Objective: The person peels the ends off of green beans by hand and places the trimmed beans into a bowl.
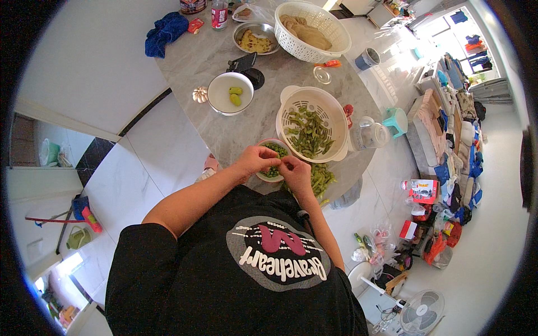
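Observation:
Over a red-rimmed bowl (269, 178) of shelled green beans (273, 171), the fingertips of my left hand (257, 161) and my right hand (297, 174) meet in a pinch. They close on something small, mostly hidden by the fingers. Just beyond my right hand stands a cream plastic colander (341, 126), with green bean pods (311, 132) spread on its slotted base. More pods or hulls (321, 178) lie heaped on the table beside my right hand, partly covered by it.
A white bowl (220, 101) holds two green pieces; garlic (200, 94) and a phone stand (248, 69) are near it. Farther back are a steel bowl with flatbread (255, 43) and a white basket (302, 50). A clear jar (370, 133) stands right of the colander on the marble-patterned table (189, 71).

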The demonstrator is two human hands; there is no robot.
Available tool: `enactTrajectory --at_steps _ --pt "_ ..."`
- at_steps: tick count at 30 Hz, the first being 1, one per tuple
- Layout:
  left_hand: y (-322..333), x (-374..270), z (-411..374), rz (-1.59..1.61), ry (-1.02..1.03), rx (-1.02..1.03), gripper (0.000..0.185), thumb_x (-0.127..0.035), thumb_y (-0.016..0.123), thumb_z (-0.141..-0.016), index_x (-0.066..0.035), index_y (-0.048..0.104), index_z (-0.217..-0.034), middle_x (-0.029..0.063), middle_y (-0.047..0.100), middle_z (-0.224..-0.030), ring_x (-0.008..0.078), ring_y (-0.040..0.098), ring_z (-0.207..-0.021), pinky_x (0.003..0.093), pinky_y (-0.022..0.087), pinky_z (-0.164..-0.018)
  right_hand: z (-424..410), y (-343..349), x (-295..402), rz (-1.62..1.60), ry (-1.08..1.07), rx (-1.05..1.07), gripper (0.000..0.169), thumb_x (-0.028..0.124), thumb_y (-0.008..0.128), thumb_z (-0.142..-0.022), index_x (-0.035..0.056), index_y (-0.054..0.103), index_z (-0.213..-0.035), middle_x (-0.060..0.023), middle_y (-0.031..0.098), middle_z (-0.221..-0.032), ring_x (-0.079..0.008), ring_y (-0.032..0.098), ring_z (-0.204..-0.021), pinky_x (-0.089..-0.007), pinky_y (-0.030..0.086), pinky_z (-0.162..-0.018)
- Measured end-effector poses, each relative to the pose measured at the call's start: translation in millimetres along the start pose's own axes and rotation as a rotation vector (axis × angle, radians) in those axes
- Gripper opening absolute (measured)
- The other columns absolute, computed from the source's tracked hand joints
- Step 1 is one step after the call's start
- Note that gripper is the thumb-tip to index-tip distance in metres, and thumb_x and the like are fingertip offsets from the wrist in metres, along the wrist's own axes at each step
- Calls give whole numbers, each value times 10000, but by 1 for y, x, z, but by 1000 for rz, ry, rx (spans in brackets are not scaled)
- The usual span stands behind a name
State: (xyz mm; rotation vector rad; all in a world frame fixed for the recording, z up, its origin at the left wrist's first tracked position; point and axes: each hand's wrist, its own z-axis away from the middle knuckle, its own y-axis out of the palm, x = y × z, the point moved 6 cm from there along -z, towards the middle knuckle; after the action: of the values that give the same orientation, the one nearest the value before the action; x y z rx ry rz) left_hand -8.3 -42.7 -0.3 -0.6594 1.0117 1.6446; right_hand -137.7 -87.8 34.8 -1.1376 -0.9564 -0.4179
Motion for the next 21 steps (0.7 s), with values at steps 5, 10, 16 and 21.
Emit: enactTrajectory --at_steps 5,10,16,21 --pt "-8 12 -9 -3 84 -1 262 -82 607 -743 -2 588 -993 65 614 -857 118 567 -728 249 467 -672 0 4 2 -17 -1 57 153 137 579 -719 -2 610 -777 -107 595 -635 -154 569 -564 -271 446 -546" --pt "-5 6 -7 -65 153 19 253 -52 585 -717 -9 609 -964 57 620 -840 122 572 -742 256 464 -702 1 5 5 -50 -10 98 127 97 562 -740 -21 605 -762 -42 578 -590 -70 513 -531 -215 418 -503" --pt "-4 1 -6 -187 205 -30 240 -58 584 -705 -12 617 -939 63 626 -819 125 579 -737 261 467 -700 1 15 -26 -305 248 184 169 131 571 -737 -18 592 -813 -51 592 -636 -116 532 -572 -266 444 -549" --pt "-4 -9 -1 -417 316 -69 198 -83 592 -696 -6 604 -878 81 628 -787 147 595 -723 279 474 -680 -1 12 -11 -83 44 149 138 128 569 -731 0 567 -785 -125 586 -666 -210 572 -597 -305 447 -558"
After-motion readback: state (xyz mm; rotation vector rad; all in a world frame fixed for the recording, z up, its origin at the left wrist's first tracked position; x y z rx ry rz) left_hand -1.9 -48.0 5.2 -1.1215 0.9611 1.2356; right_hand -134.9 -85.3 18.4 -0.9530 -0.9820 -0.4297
